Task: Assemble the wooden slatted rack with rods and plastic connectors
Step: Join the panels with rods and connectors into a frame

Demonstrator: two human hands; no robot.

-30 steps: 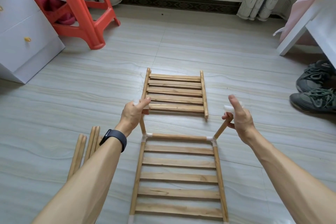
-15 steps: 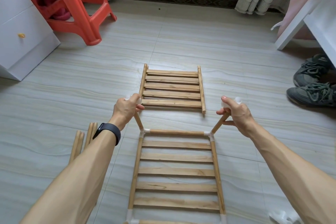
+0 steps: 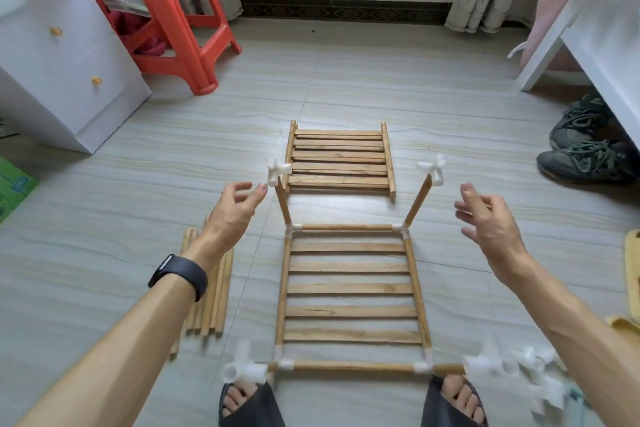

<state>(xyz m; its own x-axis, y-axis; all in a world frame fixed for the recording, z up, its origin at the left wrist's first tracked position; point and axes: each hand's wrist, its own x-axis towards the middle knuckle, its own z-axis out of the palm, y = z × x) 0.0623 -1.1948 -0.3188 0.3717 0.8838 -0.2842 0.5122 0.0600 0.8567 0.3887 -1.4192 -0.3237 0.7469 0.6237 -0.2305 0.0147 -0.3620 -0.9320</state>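
**Desk:** What's nearest the lens?

**Photographer:** A slatted panel (image 3: 351, 288) flat on the tiled floor (image 3: 346, 80), starting at the person's sandalled feet (image 3: 242, 399). Its long axis runs straight away from them, slats crosswise. There are white corner connectors (image 3: 242, 369) at its near end, and spare rods (image 3: 211, 291) bundled just to the left.

**Desk:** And the hands?

**Photographer:** The left hand (image 3: 232, 208) and right hand (image 3: 485, 218) hover empty, fingers loosely spread. Each is beside, but apart from, an upright rod (image 3: 282, 204) rising from a far corner. Both uprights carry top connectors (image 3: 431, 168).

**Desk:** So which step?

**Photographer:** The far posts look finished. Next, probably, a rod or the second panel (image 3: 341, 159) — lying flat beyond, on the same heading — must meet those top sockets, so they need to face each other squarely.
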